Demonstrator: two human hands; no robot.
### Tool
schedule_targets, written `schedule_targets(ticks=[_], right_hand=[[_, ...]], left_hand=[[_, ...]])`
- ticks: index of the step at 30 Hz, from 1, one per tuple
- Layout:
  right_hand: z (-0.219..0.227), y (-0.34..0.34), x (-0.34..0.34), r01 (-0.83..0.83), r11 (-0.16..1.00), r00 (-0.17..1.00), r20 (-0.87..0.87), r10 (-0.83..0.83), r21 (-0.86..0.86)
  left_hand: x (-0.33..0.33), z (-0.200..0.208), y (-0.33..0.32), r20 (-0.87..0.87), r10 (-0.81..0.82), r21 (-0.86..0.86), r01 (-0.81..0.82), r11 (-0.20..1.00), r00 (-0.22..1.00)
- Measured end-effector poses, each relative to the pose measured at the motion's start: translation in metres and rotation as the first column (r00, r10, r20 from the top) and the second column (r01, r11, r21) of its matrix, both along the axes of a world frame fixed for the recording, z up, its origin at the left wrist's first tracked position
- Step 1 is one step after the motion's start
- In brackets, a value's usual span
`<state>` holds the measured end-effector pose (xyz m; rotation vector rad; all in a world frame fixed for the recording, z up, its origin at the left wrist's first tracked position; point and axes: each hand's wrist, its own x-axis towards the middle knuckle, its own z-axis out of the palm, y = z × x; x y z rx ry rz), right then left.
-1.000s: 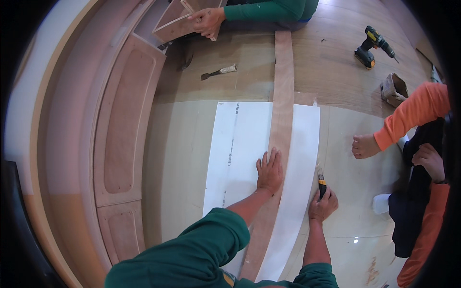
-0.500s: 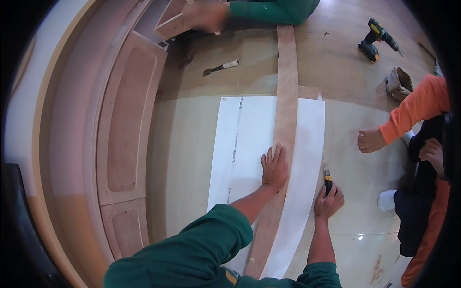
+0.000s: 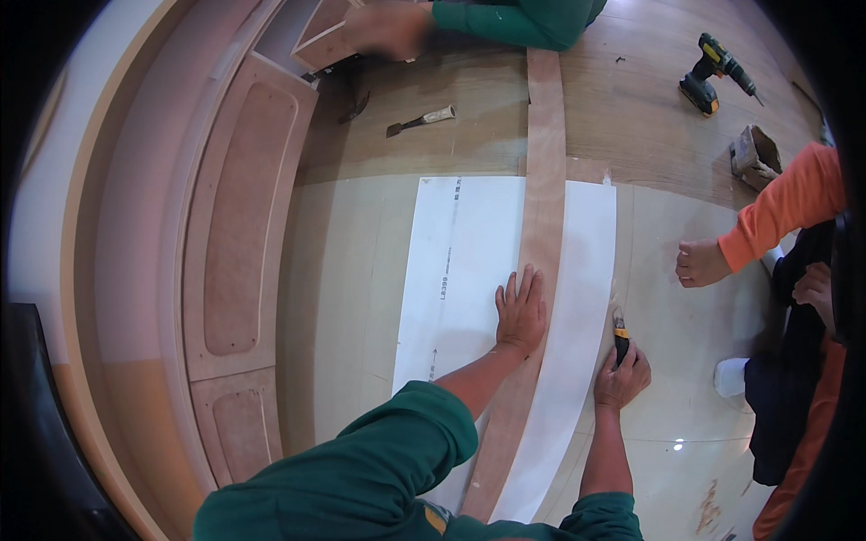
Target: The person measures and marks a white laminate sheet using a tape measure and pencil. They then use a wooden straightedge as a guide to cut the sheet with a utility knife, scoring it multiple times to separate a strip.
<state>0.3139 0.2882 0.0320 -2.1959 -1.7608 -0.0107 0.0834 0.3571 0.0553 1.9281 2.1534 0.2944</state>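
Note:
A long wooden strip [image 3: 545, 198] lies lengthwise across a white sheet [image 3: 469, 234] on the floor. My left hand [image 3: 520, 311] rests flat with fingers spread, across the strip's left edge. To the right of the sheet, my right hand [image 3: 622, 377] grips a utility knife [image 3: 621, 334] with a black and yellow handle. The knife's blade points away from me, beside the sheet's right edge. Faint printed marks run down the left part of the sheet.
Wooden panelled doors [image 3: 242, 216] stand along the left. A chisel [image 3: 420, 121] and a cordless drill [image 3: 720, 72] lie beyond the sheet, with an open box [image 3: 756, 155] near the drill. One person in orange sleeves [image 3: 783, 197] sits at right; another's green sleeve [image 3: 505, 23] reaches in at the top.
The whole picture has shifted slightly to the right. Both my hands keep nearly the same places by the strip and the sheet's edge, and the knife stays in my right hand.

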Motion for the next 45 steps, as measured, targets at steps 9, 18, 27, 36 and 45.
schedule_targets(ticks=[9,18,27,36,45], right_hand=[[0.0024,0.0002,-0.0014,-0.011,1.0,1.0,0.002,0.011,-0.012],[-0.0005,-0.0001,-0.0011,0.001,1.0,1.0,0.018,0.0,-0.015],[0.0031,0.0005,-0.0026,-0.001,1.0,1.0,0.02,0.001,0.003],[0.0,0.0031,-0.0011,-0.001,1.0,1.0,-0.013,0.001,0.004],[0.0006,0.0018,-0.0032,0.005,1.0,1.0,0.014,-0.005,0.007]], left_hand=[[-0.0019,-0.0039,-0.0015,-0.017,-0.004,0.012,0.004,1.0,1.0],[-0.001,-0.004,-0.0011,0.018,0.011,-0.015,-0.011,1.0,1.0],[-0.0015,-0.0022,-0.0012,0.009,0.008,-0.021,-0.008,1.0,1.0],[-0.0018,-0.0039,0.0014,-0.003,0.003,0.006,-0.003,1.0,1.0],[-0.0004,0.0029,0.0011,0.052,0.02,-0.024,-0.019,1.0,0.998]])
